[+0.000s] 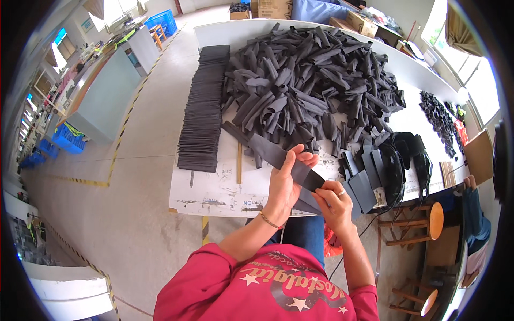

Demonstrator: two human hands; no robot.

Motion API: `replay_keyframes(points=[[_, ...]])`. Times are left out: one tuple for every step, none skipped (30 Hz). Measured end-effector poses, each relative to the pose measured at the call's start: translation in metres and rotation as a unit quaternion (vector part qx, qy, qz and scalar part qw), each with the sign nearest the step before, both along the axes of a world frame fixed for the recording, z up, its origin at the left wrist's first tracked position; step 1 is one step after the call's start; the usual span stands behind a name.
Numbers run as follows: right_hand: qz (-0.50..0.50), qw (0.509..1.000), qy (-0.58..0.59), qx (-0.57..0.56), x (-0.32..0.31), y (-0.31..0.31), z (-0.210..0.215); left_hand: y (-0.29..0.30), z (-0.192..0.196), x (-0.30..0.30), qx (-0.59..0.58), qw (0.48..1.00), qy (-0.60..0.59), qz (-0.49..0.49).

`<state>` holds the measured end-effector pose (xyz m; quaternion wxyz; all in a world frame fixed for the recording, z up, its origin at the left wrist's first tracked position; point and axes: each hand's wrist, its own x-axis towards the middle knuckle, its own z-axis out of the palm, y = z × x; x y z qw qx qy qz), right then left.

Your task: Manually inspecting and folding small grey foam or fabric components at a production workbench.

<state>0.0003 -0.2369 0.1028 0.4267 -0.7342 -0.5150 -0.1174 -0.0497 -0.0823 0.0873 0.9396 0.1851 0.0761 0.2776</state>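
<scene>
A flat dark grey strip point(267, 152) of thin sheet material slants across both hands above the near part of the white table point(235, 193). My left hand point(285, 187) is closed round its middle, thumb on top. At the strip's lower right end, my right hand point(335, 206) pinches the edge between thumb and fingers. Beyond the hands rises a big heap of curled dark pieces point(300, 80). Left of the heap runs a long, neat row of flat dark pieces point(202, 107). More flat dark pieces point(364, 184) lie fanned out to the right of my right hand.
Black bundled items point(396, 168) lie at the table's right edge. A thin wooden stick point(239, 163) rests near the row. Smaller dark pieces point(440, 120) are scattered at the far right. Wooden stools point(435, 221) stand right of the table. A person's arm point(474, 206) shows at the right rim.
</scene>
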Motion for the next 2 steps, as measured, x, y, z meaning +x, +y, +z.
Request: replay_keyframes(points=[[-0.003, 1.0, 0.001, 0.009, -0.0007, 0.0016, -0.0014, -0.0013, -0.0001, 0.0003, -0.008, 1.0, -0.006, 0.008], [-0.003, 1.0, 0.016, 0.01, -0.001, 0.0019, -0.0035, -0.0048, -0.0009, -0.0004, -0.016, 1.0, -0.011, 0.016]])
